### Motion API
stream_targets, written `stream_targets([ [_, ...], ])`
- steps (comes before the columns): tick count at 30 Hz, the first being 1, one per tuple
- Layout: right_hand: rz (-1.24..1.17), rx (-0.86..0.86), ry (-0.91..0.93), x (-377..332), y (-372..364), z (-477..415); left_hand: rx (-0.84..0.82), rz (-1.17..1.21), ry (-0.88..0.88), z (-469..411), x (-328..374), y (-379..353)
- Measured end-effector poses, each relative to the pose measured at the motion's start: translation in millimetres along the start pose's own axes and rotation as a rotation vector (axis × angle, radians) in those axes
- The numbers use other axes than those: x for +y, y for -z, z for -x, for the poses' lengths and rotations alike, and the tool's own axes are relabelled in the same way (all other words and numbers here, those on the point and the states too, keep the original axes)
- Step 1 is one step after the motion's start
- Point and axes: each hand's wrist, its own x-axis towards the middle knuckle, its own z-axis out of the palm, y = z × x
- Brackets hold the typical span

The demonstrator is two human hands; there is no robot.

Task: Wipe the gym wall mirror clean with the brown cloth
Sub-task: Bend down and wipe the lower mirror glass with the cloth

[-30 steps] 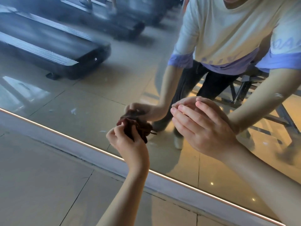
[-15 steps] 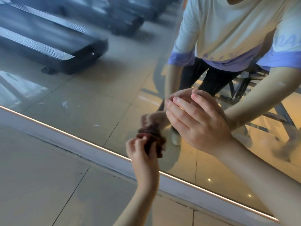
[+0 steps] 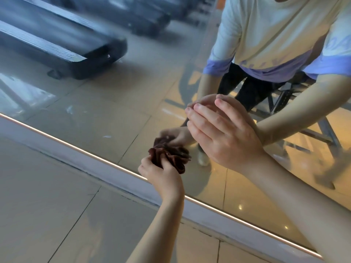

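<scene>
My left hand (image 3: pixel 161 175) grips the bunched brown cloth (image 3: pixel 171 155) in curled fingers, pressing it against the mirror (image 3: pixel 95 103) just above its bottom edge. Just to the right, my right hand (image 3: pixel 224 133) holds nothing, its fingers straight and together with the tips on the glass.

The floor (image 3: pixel 47 215) under you is laid in large pale beige tiles, with thin dark joints crossing at the near left. It runs up to a white base strip (image 3: pixel 106 170) that cuts slantwise across the scene from far left to near right. A dark, uneven seam shows where tile meets strip. Along the strip's upper edge, a thin bright trim (image 3: pixel 91 154) borders the mirror (image 3: pixel 114 103). In the glass you see the same tiles reflected, with a dark, blurred treadmill (image 3: pixel 85 54) standing on them at the far left.
</scene>
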Motion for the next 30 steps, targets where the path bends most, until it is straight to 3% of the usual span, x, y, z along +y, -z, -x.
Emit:
stream_targets([
  [4, 0.01, 0.005, -0.001, 0.5, -0.1, 0.7, -0.149, -0.032, -0.174, 24.0, 3.6, 1.9],
  [8, -0.006, 0.009, 0.003, -0.2, -1.2, 0.1, 0.002, 0.032, -0.007, 6.0, 5.5, -6.9],
  [10, -0.013, 0.003, 0.006, -0.5, -1.5, 0.0, -0.013, 0.026, -0.014, 10.4, 3.3, -7.4],
  [15, 0.008, -0.007, 0.005, 0.8, 0.0, 1.1, -0.26, -0.097, -0.33, 36.6, -4.9, 1.7],
  [21, -0.029, -0.003, 0.007, -0.8, -1.0, 1.6, -0.008, 0.012, -0.025, -5.2, -8.1, -0.8],
  [26, 0.004, 0.005, 0.003, 0.4, 0.0, 2.0, -0.228, -0.059, -0.312, 31.2, -4.7, 3.6],
  [30, -0.008, 0.004, 0.007, -0.4, -0.7, 1.3, -0.099, -0.01, -0.153, 7.8, -3.1, 2.8],
])
